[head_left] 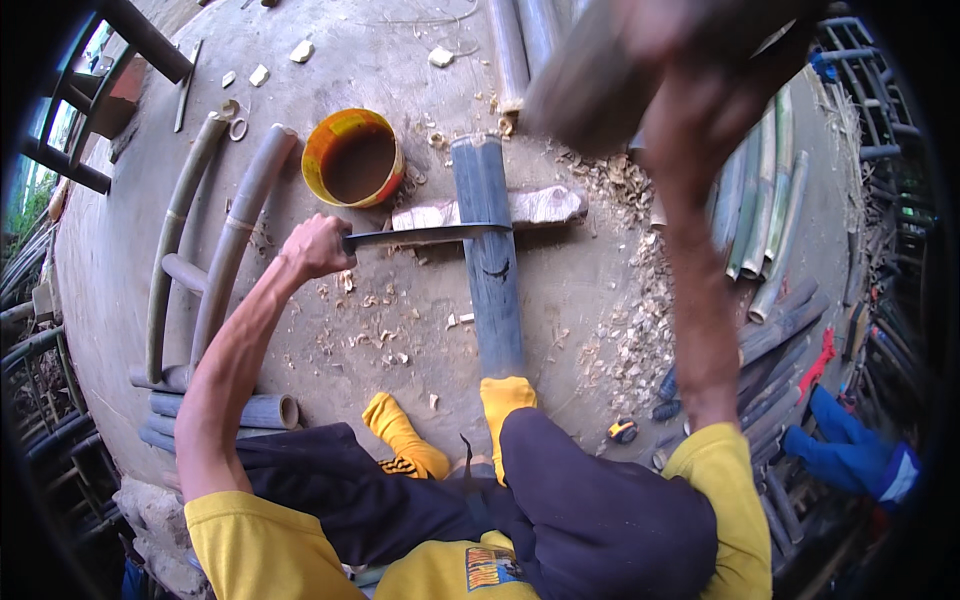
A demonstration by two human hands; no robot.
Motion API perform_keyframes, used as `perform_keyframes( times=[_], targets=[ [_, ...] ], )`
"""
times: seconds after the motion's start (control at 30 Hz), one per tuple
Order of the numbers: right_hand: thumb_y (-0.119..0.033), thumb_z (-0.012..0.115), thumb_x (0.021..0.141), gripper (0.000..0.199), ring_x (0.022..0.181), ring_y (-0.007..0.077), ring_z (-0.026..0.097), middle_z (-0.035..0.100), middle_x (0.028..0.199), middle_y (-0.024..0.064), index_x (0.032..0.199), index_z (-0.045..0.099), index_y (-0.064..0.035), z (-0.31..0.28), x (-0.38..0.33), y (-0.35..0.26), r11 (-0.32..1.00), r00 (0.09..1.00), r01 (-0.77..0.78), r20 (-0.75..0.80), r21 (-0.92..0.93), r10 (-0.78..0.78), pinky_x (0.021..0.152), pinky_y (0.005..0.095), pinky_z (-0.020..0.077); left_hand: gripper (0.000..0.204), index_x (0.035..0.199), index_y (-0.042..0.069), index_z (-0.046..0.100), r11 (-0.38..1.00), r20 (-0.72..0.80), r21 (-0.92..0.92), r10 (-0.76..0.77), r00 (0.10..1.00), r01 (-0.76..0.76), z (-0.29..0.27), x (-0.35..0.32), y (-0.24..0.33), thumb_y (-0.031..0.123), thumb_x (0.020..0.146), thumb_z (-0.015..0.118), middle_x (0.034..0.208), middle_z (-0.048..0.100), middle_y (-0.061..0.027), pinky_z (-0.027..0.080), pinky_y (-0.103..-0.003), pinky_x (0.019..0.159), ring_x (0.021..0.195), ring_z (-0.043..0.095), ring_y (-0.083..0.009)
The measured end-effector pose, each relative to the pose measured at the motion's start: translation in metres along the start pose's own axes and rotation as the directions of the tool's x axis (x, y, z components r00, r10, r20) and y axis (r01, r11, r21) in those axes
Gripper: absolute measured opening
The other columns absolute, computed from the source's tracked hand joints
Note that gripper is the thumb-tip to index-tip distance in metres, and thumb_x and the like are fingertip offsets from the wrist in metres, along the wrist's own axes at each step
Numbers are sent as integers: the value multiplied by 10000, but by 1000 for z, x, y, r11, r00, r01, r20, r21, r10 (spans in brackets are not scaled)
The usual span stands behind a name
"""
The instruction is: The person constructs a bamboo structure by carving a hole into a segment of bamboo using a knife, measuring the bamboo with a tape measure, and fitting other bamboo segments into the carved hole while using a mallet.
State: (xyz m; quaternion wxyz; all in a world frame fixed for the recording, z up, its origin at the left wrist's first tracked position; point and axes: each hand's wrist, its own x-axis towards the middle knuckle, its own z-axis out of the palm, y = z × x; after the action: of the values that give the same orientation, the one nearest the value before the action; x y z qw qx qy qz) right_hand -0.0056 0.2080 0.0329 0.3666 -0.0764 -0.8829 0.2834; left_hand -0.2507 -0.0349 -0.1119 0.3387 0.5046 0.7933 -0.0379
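Observation:
My left hand (318, 246) is closed round the handle of a machete (425, 236). Its dark blade lies across a thick grey bamboo pole (487, 275). Under the pole sits a rough, pale chopped wood block (545, 206). My foot in a yellow sock (505, 410) presses on the pole's near end. High on the right, my raised right hand (695, 110) is smeared by motion. It grips a thick, brown, club-like piece (590, 80), held above and to the right of the blade; its exact kind is too blurred to make out.
A yellow-red bucket of brown liquid (352, 165) stands beyond my left hand. Joined bamboo poles (245, 215) lie at left, split green lengths (765, 200) at right. Wood chips (640, 340) litter the floor near a tape measure (622, 431).

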Motion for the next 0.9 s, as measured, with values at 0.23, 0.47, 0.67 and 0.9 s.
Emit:
perform_keyframes(
  times=[0.23, 0.47, 0.67, 0.9],
  targets=[
    [-243, 725, 629, 955, 1155, 377, 505, 407, 1358, 240, 1435, 234, -99, 19, -34, 2, 853, 645, -522, 647, -16, 407, 1004, 439, 423, 256, 786, 47, 670, 999, -35, -2, -34, 999, 34, 8, -12, -12, 211, 591, 645, 726, 643, -196, 523, -431, 704, 699, 635, -358],
    [-253, 695, 710, 883, 1057, 412, 559, 408, 1247, 352, 1442, 201, -250, 42, -76, 11, 888, 934, -356, 132, 292, 331, 749, 360, 580, 329, 815, 25, 668, 1000, 34, -9, -3, 999, 4, 1, 1, 3, 242, 568, 682, 704, 642, -190, 519, -423, 686, 683, 632, -358],
    [-213, 713, 575, 1049, 1216, 376, 440, 421, 1325, 244, 1455, 143, -202, 24, -127, -3, 614, 539, -788, 538, 51, 648, 1044, 448, 358, 305, 740, 47, 675, 982, 285, -165, -44, 957, 94, 2, -9, -27, 284, 551, 711, 623, 643, -92, 515, -355, 585, 582, 637, -223],
    [-244, 766, 576, 1037, 1131, 384, 515, 435, 1296, 267, 1408, 179, -44, -5, -261, -6, 561, 544, -816, 144, -139, 827, 973, 421, 424, 374, 855, 61, 691, 743, -21, -645, -251, 968, 179, 159, -46, -10, 288, 563, 751, 682, 656, -115, 517, -344, 669, 650, 636, -239]
  ],
)
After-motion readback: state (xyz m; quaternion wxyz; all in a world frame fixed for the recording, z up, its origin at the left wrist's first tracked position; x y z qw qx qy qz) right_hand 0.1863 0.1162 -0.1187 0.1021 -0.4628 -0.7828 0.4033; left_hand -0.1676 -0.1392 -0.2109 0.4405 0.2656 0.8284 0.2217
